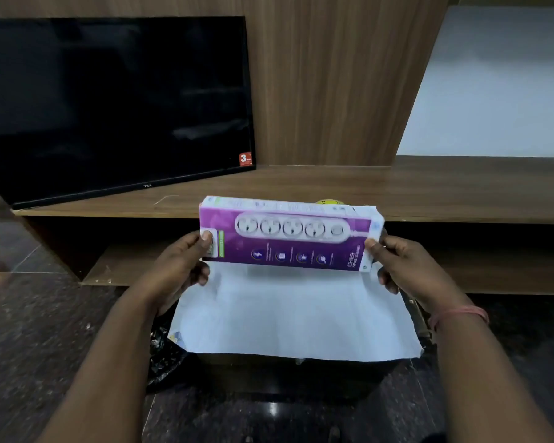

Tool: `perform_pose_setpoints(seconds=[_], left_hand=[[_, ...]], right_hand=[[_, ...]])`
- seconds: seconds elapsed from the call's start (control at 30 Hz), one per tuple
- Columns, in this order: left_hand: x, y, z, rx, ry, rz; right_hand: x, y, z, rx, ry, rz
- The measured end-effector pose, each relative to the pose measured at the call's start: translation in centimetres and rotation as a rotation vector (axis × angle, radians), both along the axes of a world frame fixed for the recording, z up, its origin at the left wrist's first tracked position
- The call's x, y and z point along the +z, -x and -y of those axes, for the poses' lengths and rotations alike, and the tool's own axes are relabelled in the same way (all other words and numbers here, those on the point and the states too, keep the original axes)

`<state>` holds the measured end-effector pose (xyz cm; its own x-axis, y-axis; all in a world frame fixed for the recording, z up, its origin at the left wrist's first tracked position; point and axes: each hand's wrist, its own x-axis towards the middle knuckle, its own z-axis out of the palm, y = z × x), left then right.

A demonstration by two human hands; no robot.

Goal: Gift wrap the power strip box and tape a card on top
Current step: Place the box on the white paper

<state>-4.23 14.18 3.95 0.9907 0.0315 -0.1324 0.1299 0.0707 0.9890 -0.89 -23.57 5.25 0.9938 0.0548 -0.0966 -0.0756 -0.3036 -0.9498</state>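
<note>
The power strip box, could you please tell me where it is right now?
In the head view it sits mid-frame: the power strip box is gripped at its ends by the left hand and right hand, above the white wrapping paper.

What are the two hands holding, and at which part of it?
Both hold the power strip box by its short ends: the left hand pinches the left end, the right hand the right end.

We look from our own head, forward and down, close over both forearms. The view faces a wooden shelf unit [429, 187] across the far side, a television [115, 103] far left, dark floor [45, 330] nearest us.
</note>
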Motion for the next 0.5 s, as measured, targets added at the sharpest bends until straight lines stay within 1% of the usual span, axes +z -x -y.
perform_pose_setpoints(seconds=[0.07, 0.17, 0.23, 0.3, 0.5], left_hand=[[-0.6, -0.4, 0.1, 0.055, -0.136, -0.004], [-1.3, -0.5, 0.9, 0.063, -0.229, -0.085], [-1.5, -0.3, 1.4, 0.052, -0.267, -0.160], [-1.9, -0.2, 1.5, 0.043, -0.290, -0.196], [-2.2, -0.4, 1.6, 0.044, -0.315, -0.203]], right_hand=[[-0.7, -0.5, -0.3, -0.069, 0.081, 0.026], [-1.5, -1.0, -1.0, -0.162, 0.125, 0.048], [-1.9, -1.2, -1.1, -0.213, 0.144, 0.032], [-2.0, -1.2, -1.0, -0.218, 0.177, 0.023], [-1.9, -1.0, -0.6, -0.217, 0.178, 0.007]])
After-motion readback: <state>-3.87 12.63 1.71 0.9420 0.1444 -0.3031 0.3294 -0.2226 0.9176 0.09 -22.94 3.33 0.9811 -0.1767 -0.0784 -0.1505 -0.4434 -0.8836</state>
